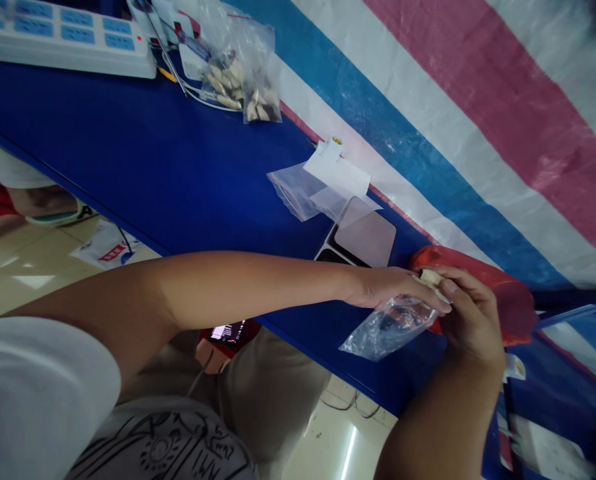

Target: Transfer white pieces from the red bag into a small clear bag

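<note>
Head view: at the near right edge of a blue table (143, 167), a person's left hand (388, 288) and right hand (471, 313) meet over a small clear plastic bag (391, 327). The left hand's fingers are closed on the bag's mouth, while the right hand pinches a small pale piece (431, 277) between thumb and fingertips just at that mouth. The bag hangs limp, part of it past the table's near edge, with a red plastic bag (513, 300) directly behind the hands.

The likely slip is at the opening: the thin film may fold shut, and the piece could miss it and drop toward the floor. A loose left-hand grip could also let the whole bag slide off.

Farther left lie empty clear bags (303, 193), a small scale (363, 237), a filled bag of similar pieces (243, 87) and a white power strip (63, 37).
</note>
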The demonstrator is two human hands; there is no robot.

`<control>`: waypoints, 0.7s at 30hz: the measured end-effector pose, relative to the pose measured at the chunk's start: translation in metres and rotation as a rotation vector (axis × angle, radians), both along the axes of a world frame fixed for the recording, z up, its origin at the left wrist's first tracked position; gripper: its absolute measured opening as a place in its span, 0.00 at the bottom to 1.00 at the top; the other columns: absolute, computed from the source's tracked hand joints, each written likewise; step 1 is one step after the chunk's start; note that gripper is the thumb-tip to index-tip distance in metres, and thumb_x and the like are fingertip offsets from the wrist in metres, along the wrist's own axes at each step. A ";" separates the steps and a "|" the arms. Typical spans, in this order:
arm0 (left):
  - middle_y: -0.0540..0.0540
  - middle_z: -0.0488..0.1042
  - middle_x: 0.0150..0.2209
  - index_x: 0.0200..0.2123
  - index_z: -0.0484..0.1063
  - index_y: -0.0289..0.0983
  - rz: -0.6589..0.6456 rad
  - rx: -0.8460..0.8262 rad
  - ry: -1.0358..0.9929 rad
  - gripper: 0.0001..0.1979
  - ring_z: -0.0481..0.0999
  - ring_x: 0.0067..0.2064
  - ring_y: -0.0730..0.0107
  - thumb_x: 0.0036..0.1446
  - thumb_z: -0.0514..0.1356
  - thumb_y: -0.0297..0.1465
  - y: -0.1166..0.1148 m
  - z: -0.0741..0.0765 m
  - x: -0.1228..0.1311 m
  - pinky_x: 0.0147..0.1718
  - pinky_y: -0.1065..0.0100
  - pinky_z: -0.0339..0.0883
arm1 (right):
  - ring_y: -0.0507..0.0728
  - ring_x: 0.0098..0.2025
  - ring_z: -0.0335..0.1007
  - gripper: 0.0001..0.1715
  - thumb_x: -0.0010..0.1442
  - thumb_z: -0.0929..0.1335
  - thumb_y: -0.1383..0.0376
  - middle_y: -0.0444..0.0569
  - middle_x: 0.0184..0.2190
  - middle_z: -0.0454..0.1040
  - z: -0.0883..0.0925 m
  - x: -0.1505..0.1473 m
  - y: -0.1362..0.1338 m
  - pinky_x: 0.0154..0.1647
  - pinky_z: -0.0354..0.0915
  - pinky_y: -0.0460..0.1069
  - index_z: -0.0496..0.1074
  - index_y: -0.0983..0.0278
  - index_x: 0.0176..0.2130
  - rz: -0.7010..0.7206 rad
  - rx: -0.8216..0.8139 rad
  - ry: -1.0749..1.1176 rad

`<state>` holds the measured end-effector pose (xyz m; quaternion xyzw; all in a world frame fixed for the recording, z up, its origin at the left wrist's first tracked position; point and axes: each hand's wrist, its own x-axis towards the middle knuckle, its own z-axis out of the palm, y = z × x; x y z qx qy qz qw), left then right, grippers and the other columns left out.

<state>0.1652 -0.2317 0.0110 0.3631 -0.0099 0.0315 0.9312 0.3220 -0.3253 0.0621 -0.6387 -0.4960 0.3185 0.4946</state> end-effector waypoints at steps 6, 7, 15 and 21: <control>0.48 0.76 0.37 0.39 0.78 0.38 0.006 0.024 0.021 0.24 0.76 0.42 0.69 0.40 0.77 0.42 0.001 0.005 -0.004 0.37 0.71 0.69 | 0.63 0.43 0.81 0.09 0.56 0.78 0.57 0.48 0.44 0.84 0.002 -0.003 0.000 0.45 0.77 0.57 0.82 0.53 0.39 0.049 0.004 0.068; 0.48 0.76 0.37 0.39 0.78 0.38 0.007 0.027 0.027 0.24 0.76 0.42 0.69 0.40 0.77 0.42 0.001 0.005 -0.004 0.37 0.71 0.69 | 0.64 0.42 0.82 0.09 0.56 0.78 0.57 0.49 0.44 0.84 0.002 -0.003 0.000 0.44 0.77 0.58 0.82 0.53 0.38 0.046 0.002 0.073; 0.48 0.75 0.36 0.38 0.77 0.38 0.018 0.034 0.033 0.21 0.75 0.42 0.68 0.39 0.75 0.36 0.002 0.009 -0.008 0.38 0.69 0.69 | 0.65 0.44 0.82 0.09 0.56 0.79 0.59 0.49 0.44 0.83 0.001 0.000 0.000 0.41 0.77 0.57 0.80 0.53 0.38 0.066 -0.006 0.088; 0.49 0.74 0.36 0.37 0.77 0.38 0.029 0.013 0.026 0.22 0.74 0.41 0.68 0.36 0.75 0.35 0.002 0.012 -0.010 0.39 0.68 0.70 | 0.65 0.46 0.81 0.05 0.57 0.78 0.59 0.46 0.40 0.83 -0.002 0.003 0.000 0.45 0.76 0.58 0.81 0.52 0.36 0.069 0.007 0.065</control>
